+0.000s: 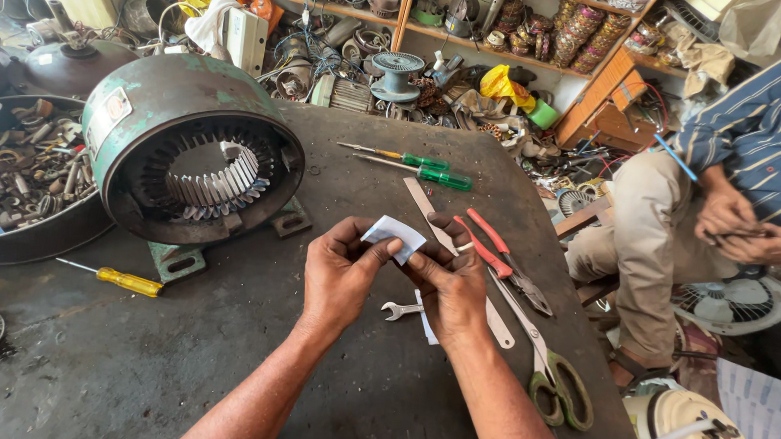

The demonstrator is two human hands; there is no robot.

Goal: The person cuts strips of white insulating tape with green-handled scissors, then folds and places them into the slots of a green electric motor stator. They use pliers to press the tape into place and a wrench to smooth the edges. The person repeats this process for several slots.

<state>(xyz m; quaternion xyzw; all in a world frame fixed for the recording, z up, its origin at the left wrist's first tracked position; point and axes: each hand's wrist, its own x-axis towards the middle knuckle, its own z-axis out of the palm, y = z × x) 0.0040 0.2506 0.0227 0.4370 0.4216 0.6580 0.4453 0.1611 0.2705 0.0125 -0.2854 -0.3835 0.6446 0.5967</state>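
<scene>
You hold a small white paper slip (pixel 393 236) pinched between the fingers of your left hand (pixel 341 274) and right hand (pixel 449 286), above the desk (pixel 143 358) middle. Your right hand hides part of a spanner (pixel 400 310) and a metal ruler (pixel 458 256). Red pliers (pixel 502 260) and scissors (pixel 545 363) crowd the right edge; the near-left corner lies open.

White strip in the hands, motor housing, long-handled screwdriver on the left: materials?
White strip: looks like thin paper or insulating sheet, matte, creased where both hands' fingers bend it.
Motor housing: metal, probably cast or steel, with worn green paint and rusty bare patches; bright slotted metal teeth inside.
Screwdriver: glossy translucent yellow plastic handle, thin grey steel shaft.
</scene>
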